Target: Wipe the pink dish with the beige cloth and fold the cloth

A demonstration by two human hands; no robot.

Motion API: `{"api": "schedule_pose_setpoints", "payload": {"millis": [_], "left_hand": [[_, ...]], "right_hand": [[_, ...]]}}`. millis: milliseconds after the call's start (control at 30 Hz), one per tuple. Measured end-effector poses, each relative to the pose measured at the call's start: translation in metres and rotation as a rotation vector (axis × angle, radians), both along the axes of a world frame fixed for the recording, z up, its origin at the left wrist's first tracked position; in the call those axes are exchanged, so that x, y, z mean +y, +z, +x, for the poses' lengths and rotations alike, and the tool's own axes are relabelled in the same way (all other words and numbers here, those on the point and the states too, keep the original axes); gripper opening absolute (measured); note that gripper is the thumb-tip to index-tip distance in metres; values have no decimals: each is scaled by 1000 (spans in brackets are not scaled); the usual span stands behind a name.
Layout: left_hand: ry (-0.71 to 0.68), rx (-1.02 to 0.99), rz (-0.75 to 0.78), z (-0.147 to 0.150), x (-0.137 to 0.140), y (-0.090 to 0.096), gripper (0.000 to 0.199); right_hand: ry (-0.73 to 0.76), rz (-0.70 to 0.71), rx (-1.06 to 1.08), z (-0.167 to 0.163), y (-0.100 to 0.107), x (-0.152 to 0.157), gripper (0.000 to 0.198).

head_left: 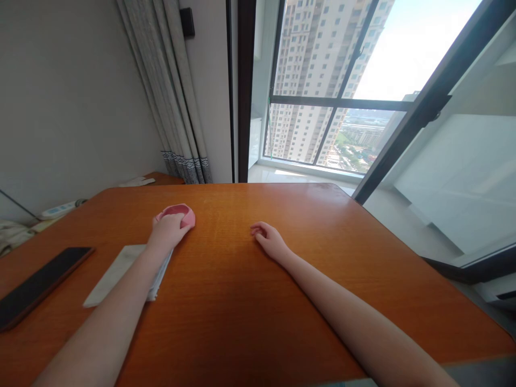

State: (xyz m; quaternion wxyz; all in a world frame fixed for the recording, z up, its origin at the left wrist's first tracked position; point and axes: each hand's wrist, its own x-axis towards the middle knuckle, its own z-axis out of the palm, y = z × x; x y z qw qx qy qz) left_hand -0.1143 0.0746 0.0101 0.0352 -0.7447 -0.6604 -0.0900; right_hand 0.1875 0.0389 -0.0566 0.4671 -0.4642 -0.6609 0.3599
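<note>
A small pink bowl (188, 217) is at the left side of the wooden table (242, 301). My left hand (168, 230) grips its near rim; the thumb is outside on the right and the fingers reach over into the bowl, partly hidden. Under my left forearm lies a folded whitish cloth or stack of paper (116, 274). My right hand (269, 240) rests on its side on the tabletop right of the middle, fingers loosely curved and apart from the thumb, holding nothing.
A long dark flat object (44, 282) lies at the table's left edge. Beyond that edge is a white remote-like device (60, 208). Behind the table stand a grey curtain (173, 97) and a dark door frame (244, 97); a large window (338, 102) is further back.
</note>
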Motion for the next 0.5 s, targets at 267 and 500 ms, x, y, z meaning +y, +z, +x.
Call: {"api": "schedule_pose_setpoints", "payload": {"millis": [267, 500], "left_hand": [[-394, -134, 169, 76, -32, 6, 25], [-751, -192, 81, 142, -66, -11, 16]], "right_hand": [[-194, 17, 92, 0, 8, 0, 24], [-156, 32, 137, 4, 9, 0, 31]]}}
